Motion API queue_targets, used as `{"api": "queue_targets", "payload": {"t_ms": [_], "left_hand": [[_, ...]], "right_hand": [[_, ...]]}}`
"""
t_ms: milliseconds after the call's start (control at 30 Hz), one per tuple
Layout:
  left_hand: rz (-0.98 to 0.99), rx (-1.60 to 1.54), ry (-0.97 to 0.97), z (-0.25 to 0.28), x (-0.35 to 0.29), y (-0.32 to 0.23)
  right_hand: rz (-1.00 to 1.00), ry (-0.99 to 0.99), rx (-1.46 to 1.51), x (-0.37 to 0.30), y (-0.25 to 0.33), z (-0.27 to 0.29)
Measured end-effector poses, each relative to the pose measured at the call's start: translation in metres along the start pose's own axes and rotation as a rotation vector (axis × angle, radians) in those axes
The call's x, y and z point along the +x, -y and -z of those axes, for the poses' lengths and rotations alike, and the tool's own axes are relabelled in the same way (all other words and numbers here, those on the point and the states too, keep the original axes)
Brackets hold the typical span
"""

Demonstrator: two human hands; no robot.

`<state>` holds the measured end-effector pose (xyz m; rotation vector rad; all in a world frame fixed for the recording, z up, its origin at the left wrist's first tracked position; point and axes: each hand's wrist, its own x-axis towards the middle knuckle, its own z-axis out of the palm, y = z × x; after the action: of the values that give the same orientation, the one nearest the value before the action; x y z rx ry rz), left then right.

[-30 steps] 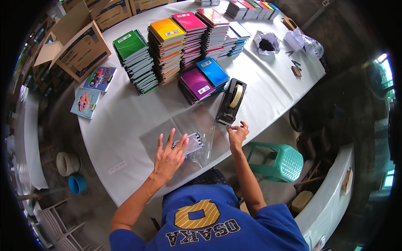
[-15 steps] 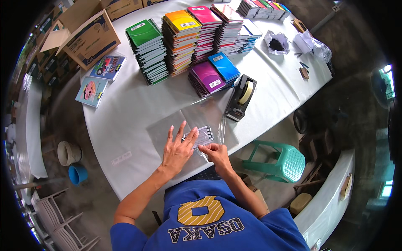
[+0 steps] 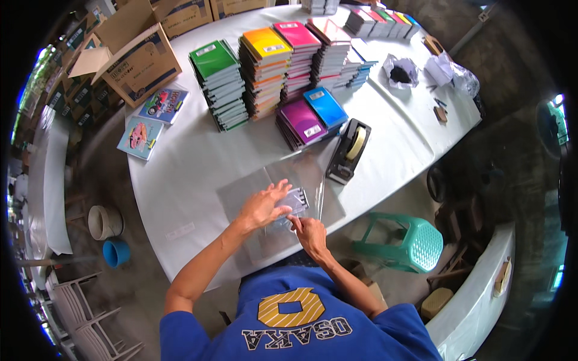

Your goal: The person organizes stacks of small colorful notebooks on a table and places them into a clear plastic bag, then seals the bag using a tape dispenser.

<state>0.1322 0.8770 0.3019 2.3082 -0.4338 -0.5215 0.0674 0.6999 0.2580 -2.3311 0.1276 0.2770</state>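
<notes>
Colourless on the plastic sheet (image 3: 244, 188); white and black on the small flat bundle (image 3: 296, 198). White on the tablecloth (image 3: 180, 198). Farther off, left to right: green with paler curves on the first notebook stack (image 3: 214, 63), yellow-orange on the second stack (image 3: 264, 57), pink on the third stack (image 3: 297, 45). Purple on the left near pile (image 3: 300, 122), bright blue on the right near pile (image 3: 326, 109). Black on the tape dispenser (image 3: 342, 172), creamy yellow on its roll (image 3: 356, 143). Dotted sea green on the right stool (image 3: 423, 248). Royal blue on the shirt (image 3: 355, 319), with a white-striped gold shape (image 3: 269, 310).
</notes>
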Motion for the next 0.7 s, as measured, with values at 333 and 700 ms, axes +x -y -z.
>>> {"api": "queue_targets", "payload": {"t_ms": [333,700], "left_hand": [[0.218,-1.21,-0.028,0.0,-0.013,0.04],[0.107,-1.724,-0.471,-0.077,-0.071,0.105]], "right_hand": [[1.057,0.086,-0.548,-0.01,0.085,0.051],[0.775,0.758,-1.598,0.058,0.106,-0.052]]}}
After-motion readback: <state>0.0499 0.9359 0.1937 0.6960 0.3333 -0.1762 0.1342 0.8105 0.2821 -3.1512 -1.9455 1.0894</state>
